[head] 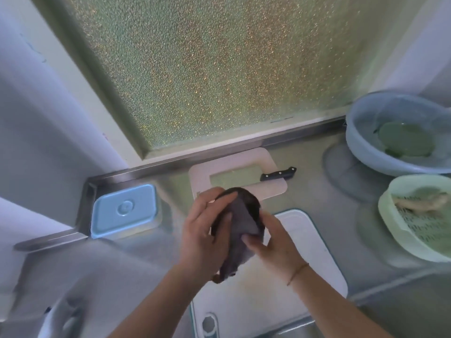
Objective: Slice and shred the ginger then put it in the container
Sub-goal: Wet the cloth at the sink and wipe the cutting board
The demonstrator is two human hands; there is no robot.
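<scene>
Held between both hands above the middle of the table [151,262], a dark cloth [238,230] is being worked. The left hand [203,231] is curled round its left side and the right hand [273,242] is pinched on its lower right fold, so each grip is clamped on the cloth, most likely to dry the hands or to ready a wipe before cutting. The fabric looks soft, matte and bunched.

Just behind it, near the table's back edge, a pale rounded cutting board [273,162] lies flat, with a black-handled knife [278,173] laid across it, handle toward the right for easy pickup. A second white board [314,250] lies under the hands toward the front edge. At the back left corner a blue-lidded plastic container [124,211] sits closed. The ginger [419,203] seems to be the pale knobbly piece in a green perforated basket [400,230] at the right edge. A smooth blue basin [371,152] stands behind it.
</scene>
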